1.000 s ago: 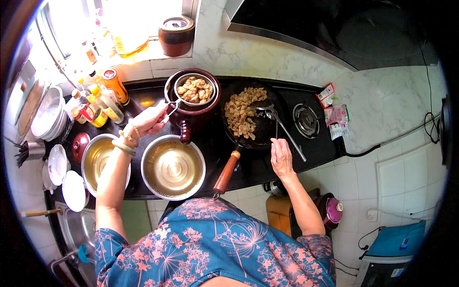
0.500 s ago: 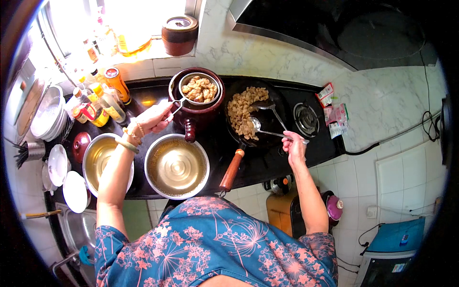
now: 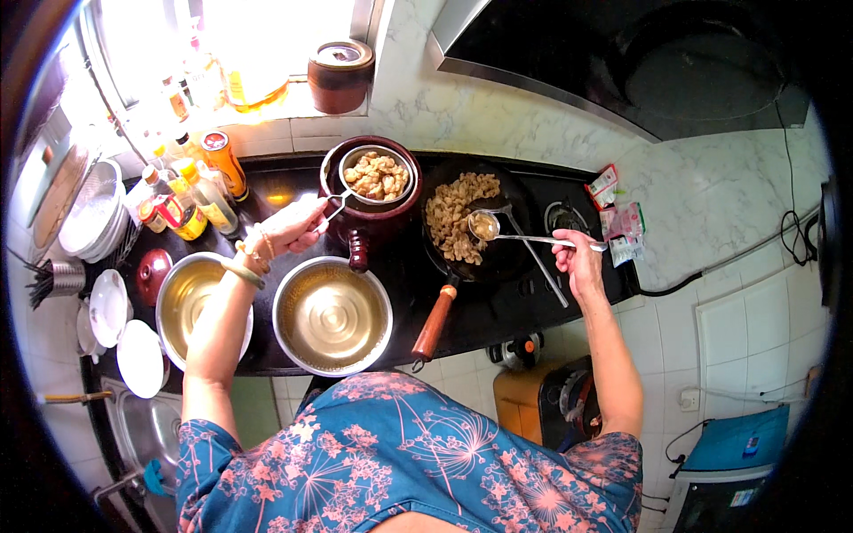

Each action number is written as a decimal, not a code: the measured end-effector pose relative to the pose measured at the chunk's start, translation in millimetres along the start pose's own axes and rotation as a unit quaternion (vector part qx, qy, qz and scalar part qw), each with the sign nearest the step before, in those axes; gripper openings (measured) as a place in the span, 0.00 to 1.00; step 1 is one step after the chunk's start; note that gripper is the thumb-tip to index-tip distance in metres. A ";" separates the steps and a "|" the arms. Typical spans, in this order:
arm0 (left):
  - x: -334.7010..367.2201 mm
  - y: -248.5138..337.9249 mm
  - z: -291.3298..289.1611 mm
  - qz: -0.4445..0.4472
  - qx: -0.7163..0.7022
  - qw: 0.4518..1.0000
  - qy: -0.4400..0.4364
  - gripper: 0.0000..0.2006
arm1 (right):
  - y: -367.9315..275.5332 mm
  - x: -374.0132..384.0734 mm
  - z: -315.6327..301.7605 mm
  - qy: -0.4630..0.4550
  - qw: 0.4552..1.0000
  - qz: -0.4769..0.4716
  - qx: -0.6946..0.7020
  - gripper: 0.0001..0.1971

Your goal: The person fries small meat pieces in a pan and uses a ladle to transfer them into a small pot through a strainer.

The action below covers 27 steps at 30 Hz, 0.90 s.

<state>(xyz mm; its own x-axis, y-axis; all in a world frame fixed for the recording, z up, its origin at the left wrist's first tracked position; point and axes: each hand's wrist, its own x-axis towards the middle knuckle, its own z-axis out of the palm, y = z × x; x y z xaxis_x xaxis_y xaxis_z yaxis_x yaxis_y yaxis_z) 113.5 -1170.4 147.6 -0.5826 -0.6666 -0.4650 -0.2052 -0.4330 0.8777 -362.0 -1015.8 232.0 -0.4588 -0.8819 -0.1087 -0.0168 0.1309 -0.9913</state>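
Note:
My left hand (image 3: pixel 302 228) is closed on the handle of a metal strainer (image 3: pixel 338 206). The strainer, full of browned food pieces (image 3: pixel 377 176), rests in the mouth of a dark brown pot (image 3: pixel 329 173). Between its fingers my right hand (image 3: pixel 579 262) grips the handle of a ladle (image 3: pixel 533 238), whose bowl holds a little food above the pan. More browned pieces (image 3: pixel 453 218) lie in the left part of the black frying pan (image 3: pixel 520 191). A spatula (image 3: pixel 546 274) leans over the pan's near right rim, apart from my hand.
Two metal basins stand nearer me, one under my left forearm (image 3: pixel 213 329) and one beside it (image 3: pixel 384 329). The pan's wooden handle (image 3: pixel 434 322) points toward me. Sauce bottles (image 3: pixel 209 195) and white bowls (image 3: pixel 108 306) are on the left. Packets (image 3: pixel 619 218) lie right of the stove.
My right hand has moved right, and the ladle has come up with some food in its bowl. The spatula's handle has dropped away from my right fingers. The strainer stays at the pot.

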 end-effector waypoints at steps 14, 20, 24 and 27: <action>-6.5 3.9 2.5 0.011 -0.002 1.000 0.015 0.24 | -106.9 17.1 44.1 -0.068 0.997 -0.029 -0.033 0.14; 4.7 -10.7 -7.5 0.039 -0.003 0.999 -0.007 0.23 | -135.4 28.2 101.3 -0.137 0.989 -0.033 -0.038 0.14; 1.7 -7.1 -3.1 0.035 0.003 0.999 0.007 0.22 | -124.7 44.3 144.2 -0.180 0.981 -0.034 -0.064 0.14; 1.0 -6.1 -2.7 0.028 -0.005 1.000 0.006 0.22 | -105.8 45.8 175.8 -0.210 0.971 -0.061 -0.102 0.14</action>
<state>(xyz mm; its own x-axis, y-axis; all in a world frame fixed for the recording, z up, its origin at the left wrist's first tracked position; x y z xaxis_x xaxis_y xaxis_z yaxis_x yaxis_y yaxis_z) 116.3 -1170.1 141.4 -0.5842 -0.6967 -0.4164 -0.1645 -0.4007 0.9013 -225.0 -1149.7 318.7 -0.0411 -0.9977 -0.0539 -0.2435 0.0623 -0.9679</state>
